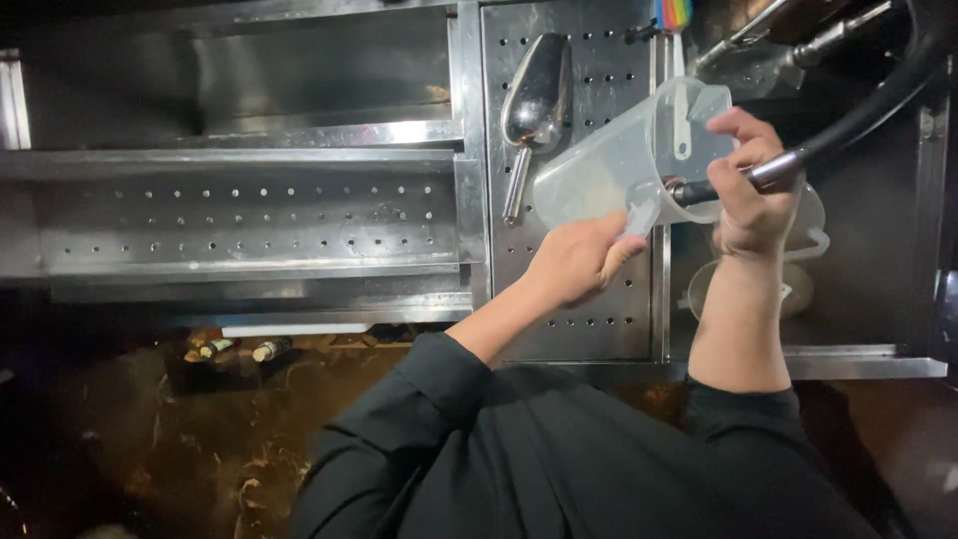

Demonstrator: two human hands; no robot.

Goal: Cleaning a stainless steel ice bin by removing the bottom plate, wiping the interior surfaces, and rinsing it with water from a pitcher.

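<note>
Two hands were in the shot, both busy over a steel bench (249, 160). The left hand (579, 262) had its grip closed on the handle of one clear plastic jug (624, 160), holding it tipped on its side with the mouth facing right, up off the perforated panel (599, 299). The right hand (753, 185) was wrapped around one black hose (858, 115), fingers shut tight on its metal end, with the nozzle poked right into the mouth of the jug. So the jug sat in the air between the two hands, just above the panel and at the edge of the dark sink (878, 260) on the right. Behind the jug, one metal scoop (534, 110) lay on the panel with its handle pointing down, just beside the jug but I couldn't tell if they touched. One rainbow-coloured brush (674, 14) peeked in at the top edge. Down in the sink, past the right wrist, there was at least one more clear container (813, 235), too blurry to count properly. Under the bench, on the floor, I counted two or so small bottles (239, 348) lying down. Both sleeves (419, 419) were dark.
</note>
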